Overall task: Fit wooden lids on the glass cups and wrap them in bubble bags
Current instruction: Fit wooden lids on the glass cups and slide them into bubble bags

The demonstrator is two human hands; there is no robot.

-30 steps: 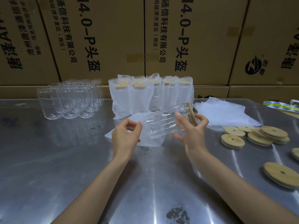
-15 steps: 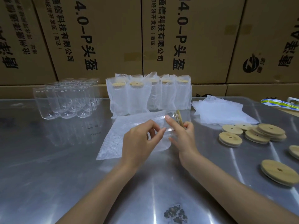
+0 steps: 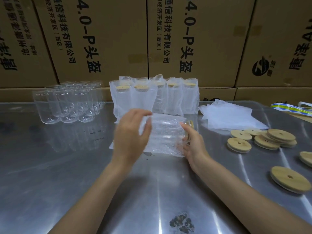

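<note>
Grasping a pebbly bubble bag [image 3: 166, 137] — both hands' grip: left hand [image 3: 133, 135], right hand [image 3: 194, 144] — round a smooth lidded cup [image 3: 188, 128].

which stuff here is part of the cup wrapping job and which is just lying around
In use:
left hand and right hand holding the lidded glass cup in a bubble bag
bare glass cups
wooden lids
flat bubble bags
wrapped cups

Lying about:
sticker roll
cardboard boxes

I see both bare arms reach forward, close together. Left hand [image 3: 131, 137] up, fingers curled over top, thumb bent in front, gripping. Right hand [image 3: 192, 142] lower, palm turned inward, fingers wrapped round, holding.
</note>
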